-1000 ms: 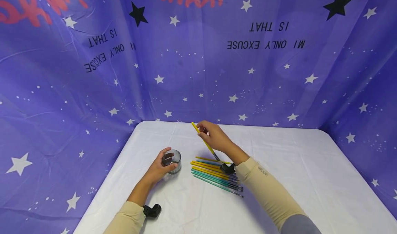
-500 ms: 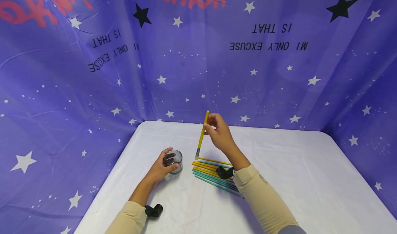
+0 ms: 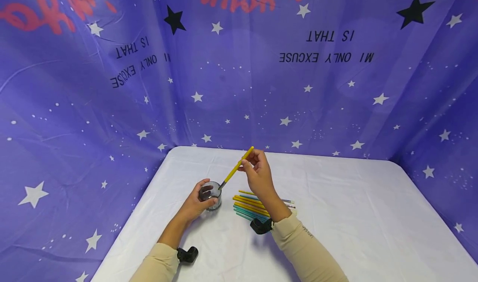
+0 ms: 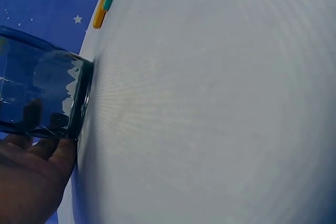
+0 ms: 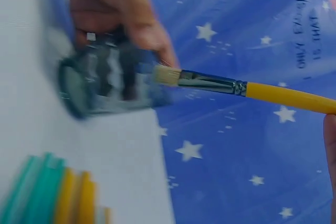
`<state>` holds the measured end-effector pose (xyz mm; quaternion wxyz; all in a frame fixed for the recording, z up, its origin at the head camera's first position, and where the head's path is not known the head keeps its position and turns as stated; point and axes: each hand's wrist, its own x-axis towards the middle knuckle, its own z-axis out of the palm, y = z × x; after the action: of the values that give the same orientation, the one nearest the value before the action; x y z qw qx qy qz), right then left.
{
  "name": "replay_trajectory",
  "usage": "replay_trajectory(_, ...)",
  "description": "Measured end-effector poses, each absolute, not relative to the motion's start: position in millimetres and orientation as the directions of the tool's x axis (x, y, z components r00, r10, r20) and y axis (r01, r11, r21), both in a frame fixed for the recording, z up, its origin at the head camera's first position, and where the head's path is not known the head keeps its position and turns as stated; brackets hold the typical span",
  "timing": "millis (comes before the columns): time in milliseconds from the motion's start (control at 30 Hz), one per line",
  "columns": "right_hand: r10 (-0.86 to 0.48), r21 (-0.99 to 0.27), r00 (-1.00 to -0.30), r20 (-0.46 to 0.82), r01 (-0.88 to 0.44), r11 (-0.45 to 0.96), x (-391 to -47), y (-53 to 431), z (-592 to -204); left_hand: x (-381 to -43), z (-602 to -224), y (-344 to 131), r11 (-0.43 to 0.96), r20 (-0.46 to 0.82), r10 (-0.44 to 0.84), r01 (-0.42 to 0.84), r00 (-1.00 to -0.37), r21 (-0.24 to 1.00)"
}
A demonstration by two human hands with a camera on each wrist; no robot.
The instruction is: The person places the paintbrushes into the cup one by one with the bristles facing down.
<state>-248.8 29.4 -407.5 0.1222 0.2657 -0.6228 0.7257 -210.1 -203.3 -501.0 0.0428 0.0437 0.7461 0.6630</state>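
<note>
Your left hand [image 3: 196, 203] has its fingers wrapped round a clear, smoky glass [image 3: 215, 191], thumb across the near side. The glass is upright on the bench [image 3: 336, 215], mouth up, left of the loose brushes [image 3: 249, 204]. Through its wall you can see your own fingers on the far side; reflections and blur make the inside hard to read.

Your right hand [image 3: 257, 176] pinches a yellow brush [image 3: 233, 172] by the upper part of its handle, fingers and thumb closed on it. Brush is tilted, bristle end down toward the glass. From the head view its tip is at the glass's mouth, right side; in the right wrist view the pale bristles [image 5: 167, 75] overlap the rim area, ferrule [image 5: 210, 82] outside. Can't tell whether the bristles are inside the glass or just in front of it.

Loose brushes lie side by side on the bench, yellow and teal handles plus a bluish one, handle ends pointing toward the glass, your right forearm crossing over them. A black wrist camera [image 3: 187, 255] sits at your left cuff, another black camera [image 3: 261, 226] at your right. Behind the bench hangs a purple star-print curtain [image 3: 257, 95] with upside-down lettering
</note>
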Motion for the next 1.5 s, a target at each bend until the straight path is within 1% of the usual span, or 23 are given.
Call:
replay_trajectory(100,-0.188,-0.862,-0.845,0.5,-0.467,-0.195,-239.7,24.1,-417.4,-209.9,-501.4,-203.4,0.124,-0.007,0.116,0.008,-0.993,0.992)
replay_trajectory(267,-0.246,-0.875,-0.841,0.482,-0.451,-0.174,-227.1,18.2,-428.8,-209.7,-502.3,-203.5,0.133,-0.005,0.112,0.01,-0.994,0.991)
replay_trajectory(533,-0.273,-0.904,-0.862,0.426,-0.414,-0.104,-235.1,11.9,-458.3,-209.1,-500.9,-202.3,0.142,-0.004,0.106,0.011,-0.994,0.99)
replay_trajectory(667,-0.315,-0.924,-0.877,0.363,-0.381,-0.006,-238.2,16.5,-465.6,-208.9,-500.9,-202.4,0.133,-0.005,0.103,0.009,-0.995,0.991)
replay_trajectory(733,-0.346,-0.927,-0.884,0.315,-0.365,0.088,-240.2,21.1,-468.2,-209.2,-501.4,-202.7,0.13,-0.006,0.108,0.008,-0.994,0.991)
replay_trajectory(900,-0.438,-0.874,-0.867,0.236,-0.386,0.295,-252.3,37.9,-475.0,-210.1,-501.6,-202.6,0.108,-0.007,0.119,0.006,-0.993,0.994)
replay_trajectory(1133,-0.536,-0.785,-0.834,0.132,-0.418,0.458,-277.5,62.8,-480.1,-208.5,-498.9,-202.5,0.101,-0.003,0.132,0.011,-0.991,0.995)
replay_trajectory(1300,-0.594,-0.714,-0.802,0.066,-0.454,0.533,-293.8,71.7,-479.7,-208.1,-498.8,-202.8,0.108,-0.01,0.129,0.004,-0.992,0.994)
replay_trajectory(1500,-0.676,-0.596,-0.736,0.035,-0.558,0.577,-308.0,75.4,-477.9,-208.6,-499.9,-202.2,0.115,-0.014,0.123,0.0,-0.992,0.993)
